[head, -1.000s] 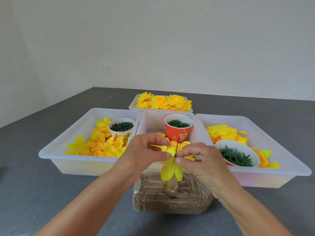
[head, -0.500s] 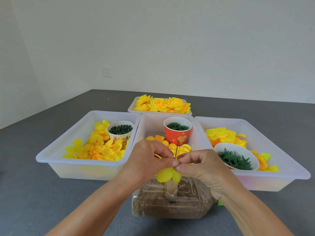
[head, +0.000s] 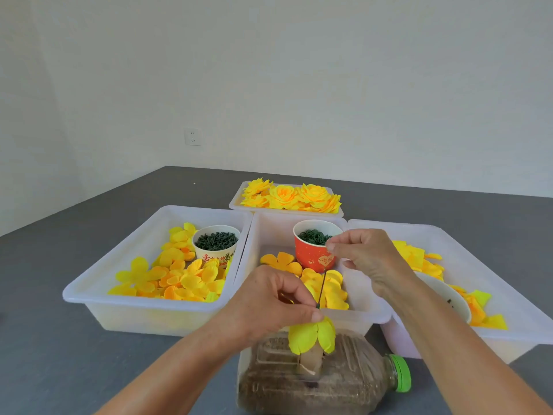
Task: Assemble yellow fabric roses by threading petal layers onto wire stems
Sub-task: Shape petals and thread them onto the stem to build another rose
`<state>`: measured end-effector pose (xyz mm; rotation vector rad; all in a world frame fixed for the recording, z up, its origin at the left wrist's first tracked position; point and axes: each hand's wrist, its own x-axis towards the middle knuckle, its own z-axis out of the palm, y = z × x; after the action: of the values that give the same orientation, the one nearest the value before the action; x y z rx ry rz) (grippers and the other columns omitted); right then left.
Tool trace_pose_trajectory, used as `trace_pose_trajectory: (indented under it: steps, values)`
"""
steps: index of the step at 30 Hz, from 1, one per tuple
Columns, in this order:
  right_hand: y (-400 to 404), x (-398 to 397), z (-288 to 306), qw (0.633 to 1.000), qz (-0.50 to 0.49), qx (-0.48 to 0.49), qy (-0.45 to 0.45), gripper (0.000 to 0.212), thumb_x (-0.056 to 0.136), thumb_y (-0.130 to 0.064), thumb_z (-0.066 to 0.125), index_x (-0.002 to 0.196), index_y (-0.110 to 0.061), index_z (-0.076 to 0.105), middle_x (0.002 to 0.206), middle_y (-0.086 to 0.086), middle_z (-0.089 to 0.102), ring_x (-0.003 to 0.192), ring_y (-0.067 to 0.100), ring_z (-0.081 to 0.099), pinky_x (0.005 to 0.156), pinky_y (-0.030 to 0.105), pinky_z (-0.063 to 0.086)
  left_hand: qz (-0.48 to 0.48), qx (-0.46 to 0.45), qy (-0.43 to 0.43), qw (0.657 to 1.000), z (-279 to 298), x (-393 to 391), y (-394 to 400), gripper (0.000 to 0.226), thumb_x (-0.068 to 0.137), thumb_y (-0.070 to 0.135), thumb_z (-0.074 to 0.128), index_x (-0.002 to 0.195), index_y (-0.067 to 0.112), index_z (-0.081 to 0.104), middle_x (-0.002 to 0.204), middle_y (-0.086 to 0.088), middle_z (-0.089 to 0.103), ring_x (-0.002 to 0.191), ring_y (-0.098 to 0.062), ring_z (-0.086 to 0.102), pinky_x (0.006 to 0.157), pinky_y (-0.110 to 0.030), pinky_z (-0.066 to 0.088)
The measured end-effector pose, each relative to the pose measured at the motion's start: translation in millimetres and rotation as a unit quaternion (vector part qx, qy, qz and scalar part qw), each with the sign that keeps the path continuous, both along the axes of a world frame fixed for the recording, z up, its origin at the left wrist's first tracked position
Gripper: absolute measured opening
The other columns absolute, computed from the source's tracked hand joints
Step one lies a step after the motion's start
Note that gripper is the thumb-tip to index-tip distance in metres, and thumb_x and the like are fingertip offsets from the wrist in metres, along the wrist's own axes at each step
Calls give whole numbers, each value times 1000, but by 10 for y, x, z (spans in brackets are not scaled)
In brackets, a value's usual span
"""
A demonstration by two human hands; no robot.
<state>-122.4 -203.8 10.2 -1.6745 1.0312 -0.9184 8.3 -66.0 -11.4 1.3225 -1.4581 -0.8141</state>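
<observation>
Leftmost, the left tray [head: 89,290] holds loose yellow petals [head: 179,280] and a white cup [head: 216,245] of dark green pieces. Next, the left hand [head: 269,301] pinches the yellow petal layer [head: 311,336] at the foot of the thin wire stem [head: 322,290], just above a plastic bottle [head: 329,381] that lies on its side on the grey table [head: 45,339]. Behind it, the middle tray [head: 362,295] holds a red cup [head: 314,253], and a far tray [head: 236,202] holds finished roses [head: 287,196]. Further right, the right hand [head: 368,259] is raised over the red cup, thumb and forefinger pressed together; whether they hold something small cannot be told. It partly covers the right tray [head: 493,265].
</observation>
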Motion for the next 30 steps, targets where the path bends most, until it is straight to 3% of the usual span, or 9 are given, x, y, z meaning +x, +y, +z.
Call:
trace_pose_trajectory:
  steps: [2,6,11,14,16,18,23,27,30]
  values:
    - [-181,135,-25,999,-18,-20,24,15,79,-6,72,69,-16,68,77,3,66,68,10,57,51,17,44,-26,13,21,999,6,25,-25,19,71,-2,76,63,14,70,69,-6,65,69,-19,57,69,-33,46]
    - [-477,347,-115,993,-43,-61,96,3,81,-9,70,79,-10,71,90,10,69,88,22,61,76,33,49,-66,23,30,997,11,85,-98,18,71,-3,76,66,12,69,72,-10,64,72,-20,55,71,-31,45]
    - [-707,485,-193,973,-60,-120,186,11,83,-10,67,91,-5,74,99,12,70,89,19,58,80,33,48,-122,35,12,992,34,190,-158,8,73,-2,75,78,3,71,77,-8,66,75,-15,60,74,-29,50]
    - [-776,530,-213,962,-63,-149,220,12,83,-10,66,91,-6,74,99,11,71,91,20,61,83,34,49,-164,55,-14,985,94,316,-222,15,75,-1,74,90,1,71,85,-3,67,82,-12,61,80,-26,50]
    - [-820,555,-223,957,-58,-162,235,13,82,-7,65,90,-7,75,98,10,71,94,22,62,85,33,49,-176,61,-6,982,146,399,-300,16,77,-3,71,92,4,71,84,3,68,80,-8,61,75,-21,50]
    - [-872,586,-241,948,-54,-176,259,15,83,-7,63,91,-8,75,100,9,71,96,22,62,85,31,48,-133,59,6,989,178,453,-440,13,79,-3,69,88,6,72,79,4,70,74,-4,62,68,-15,48]
    - [-1015,673,-337,924,-49,-205,318,20,86,-7,60,99,-12,74,109,5,69,102,18,60,90,27,47,66,34,-64,995,110,534,-974,13,80,0,68,74,12,71,68,-3,65,63,-10,58,63,-22,48]
    - [-1116,742,-415,899,-45,-214,380,26,89,-13,57,112,-16,70,119,3,64,108,18,57,95,25,43,113,36,-98,988,-121,594,-1250,9,79,-2,64,82,2,72,64,-3,63,55,-6,55,56,-18,46]
    - [-1215,812,-438,885,-42,-203,416,30,90,-18,58,119,-19,66,123,3,61,112,21,54,99,30,43,124,41,-108,986,-250,641,-1328,19,79,-4,63,68,11,68,51,11,60,47,3,55,52,-14,45]
